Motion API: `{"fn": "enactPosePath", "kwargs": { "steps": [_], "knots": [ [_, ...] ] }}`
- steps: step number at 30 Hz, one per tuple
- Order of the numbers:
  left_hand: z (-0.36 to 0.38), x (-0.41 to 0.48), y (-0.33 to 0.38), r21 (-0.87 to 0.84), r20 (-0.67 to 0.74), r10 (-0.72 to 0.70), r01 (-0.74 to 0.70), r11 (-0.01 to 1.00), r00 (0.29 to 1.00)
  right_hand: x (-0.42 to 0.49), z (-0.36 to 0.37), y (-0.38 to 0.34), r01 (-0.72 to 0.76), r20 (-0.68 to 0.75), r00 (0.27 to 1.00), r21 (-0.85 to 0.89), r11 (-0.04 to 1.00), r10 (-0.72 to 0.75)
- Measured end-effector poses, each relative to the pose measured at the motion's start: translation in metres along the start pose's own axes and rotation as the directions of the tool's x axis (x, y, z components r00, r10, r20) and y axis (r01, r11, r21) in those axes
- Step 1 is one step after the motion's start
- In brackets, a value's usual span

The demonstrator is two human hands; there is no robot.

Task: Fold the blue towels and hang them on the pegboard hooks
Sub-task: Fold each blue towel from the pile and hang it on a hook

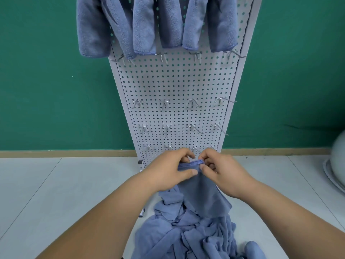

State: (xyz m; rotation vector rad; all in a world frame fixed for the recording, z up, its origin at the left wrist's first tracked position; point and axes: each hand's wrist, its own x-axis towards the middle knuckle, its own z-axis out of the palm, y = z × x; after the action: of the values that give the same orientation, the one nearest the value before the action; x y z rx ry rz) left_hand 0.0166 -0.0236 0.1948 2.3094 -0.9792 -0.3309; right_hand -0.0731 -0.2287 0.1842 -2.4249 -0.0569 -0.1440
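As left hand (174, 166) and right hand (219, 168) pinch the gathered edge of a blue towel (205, 193) at the foot of the pegboard (177, 85), folding's under way. Next, likely: square it up, then lift to a bare hook (164, 104).

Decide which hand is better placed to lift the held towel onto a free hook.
Probably the right hand: it pinches the bunched top edge of the towel, and free hooks stand just above. The left hand holds the cloth alongside.

Both hands, left hand (173, 168) and right hand (218, 169), pinch the bunched top edge of a blue towel (205, 195); below the grip lies a crumpled towel pile (186, 234), beyond it the pegboard (177, 86).
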Motion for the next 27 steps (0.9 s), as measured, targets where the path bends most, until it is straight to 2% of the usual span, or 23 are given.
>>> {"fn": "enactPosePath", "kwargs": {
  "steps": [2, 6, 10, 16, 18, 21, 25, 27],
  "knots": [
    [0.005, 0.002, 0.003, 0.076, -0.024, 0.06, -0.058, 0.995, 0.998, 0.001, 0.002, -0.004, 0.018, -0.02, 1.0, 0.031, 0.999, -0.018],
    [0.008, 0.004, 0.002, 0.175, -0.102, 0.107, -0.088, 0.981, 0.989, 0.002, 0.003, -0.008, 0.014, -0.038, 0.999, 0.093, 0.996, -0.01],
    [0.005, 0.002, 0.004, 0.273, -0.166, 0.196, -0.146, 0.951, 0.966, 0.0, -0.003, -0.008, -0.01, 0.004, 1.0, 0.169, 0.986, 0.01],
    [-0.011, 0.0, 0.013, 0.379, -0.239, 0.396, -0.29, 0.879, 0.887, 0.002, -0.004, 0.003, -0.039, 0.087, 0.995, -0.01, 0.999, 0.04],
    [-0.014, 0.0, 0.012, 0.345, -0.286, 0.402, -0.298, 0.89, 0.87, 0.003, -0.004, 0.011, -0.063, 0.135, 0.988, -0.066, 0.996, 0.072],
    [-0.019, -0.001, 0.005, 0.176, -0.393, 0.344, -0.297, 0.938, 0.853, 0.005, -0.005, 0.025, -0.061, 0.182, 0.978, -0.211, 0.976, 0.101],
    [-0.03, -0.002, -0.002, -0.065, -0.52, 0.15, -0.214, 0.975, 0.841, 0.005, -0.008, 0.041, -0.084, 0.204, 0.964, -0.365, 0.927, 0.168],
    [-0.036, -0.004, -0.004, -0.152, -0.551, 0.059, -0.169, 0.974, 0.833, 0.005, -0.01, 0.047, -0.099, 0.202, 0.961, -0.386, 0.917, 0.189]
  ]
}}
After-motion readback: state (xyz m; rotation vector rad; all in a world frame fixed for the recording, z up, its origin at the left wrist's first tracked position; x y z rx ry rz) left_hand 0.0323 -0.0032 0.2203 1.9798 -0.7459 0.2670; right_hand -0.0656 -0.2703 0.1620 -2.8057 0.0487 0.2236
